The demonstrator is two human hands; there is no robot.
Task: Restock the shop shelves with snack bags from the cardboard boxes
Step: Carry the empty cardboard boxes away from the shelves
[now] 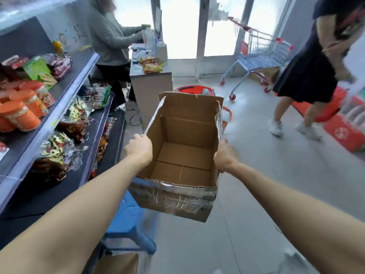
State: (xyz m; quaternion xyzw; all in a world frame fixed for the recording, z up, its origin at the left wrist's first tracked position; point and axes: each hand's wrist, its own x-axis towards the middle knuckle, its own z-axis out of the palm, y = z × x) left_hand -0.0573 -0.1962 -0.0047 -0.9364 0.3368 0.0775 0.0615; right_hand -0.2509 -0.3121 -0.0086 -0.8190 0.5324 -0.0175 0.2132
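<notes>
Head view: left grip [138, 148] and right grip [224, 155] are clasping the empty box [183, 153] by its side walls; it is probably handling light and stiff.

Blown-out daylight through the windows [180, 26], blurred, warped edges.

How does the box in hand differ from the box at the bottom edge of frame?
The held box is open, empty, tape-covered outside, gripped by left hand and right hand; bottom box is cropped, plain, untouched, low by the blue stool. Both brown cardboard.
</notes>
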